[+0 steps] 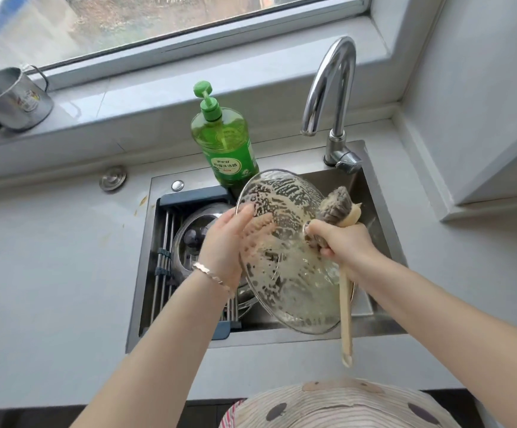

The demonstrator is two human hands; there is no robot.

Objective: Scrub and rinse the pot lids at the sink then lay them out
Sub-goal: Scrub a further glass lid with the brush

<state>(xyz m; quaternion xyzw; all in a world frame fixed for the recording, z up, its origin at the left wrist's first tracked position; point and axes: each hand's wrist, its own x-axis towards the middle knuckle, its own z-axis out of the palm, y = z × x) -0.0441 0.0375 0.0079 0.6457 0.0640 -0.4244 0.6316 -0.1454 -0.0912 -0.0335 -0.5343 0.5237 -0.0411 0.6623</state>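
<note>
We find the glass lid [285, 273] held up over the sink [383, 217], tipped on edge and coated in suds. Its broad face turns up toward us. Its far rim sits just beside the green soap bottle [226, 143] and its near rim hangs low by the sink's front wall. Being round it has no true long axis; as tilted, it runs far-to-near.

The left hand [223, 242] pinches the lid's left rim, thumb on the face and fingers showing through the glass behind. The right hand [343, 242] is curled round the brush [345, 304] at the lid's right edge. The bristle head points away from us and the long handle reaches back past the sink's front lip.

We judge this to be the scrubbing step. The tap [328, 84] runs no water, so next comes opening it and turning the slippery lid under the spout with a firm hold.

A steel lid [186, 242] lies on the rack [161, 257] in the sink's left half. The pale desk [50, 257] surrounds the sink, and a metal mug [13, 97] stands on the sill.
</note>
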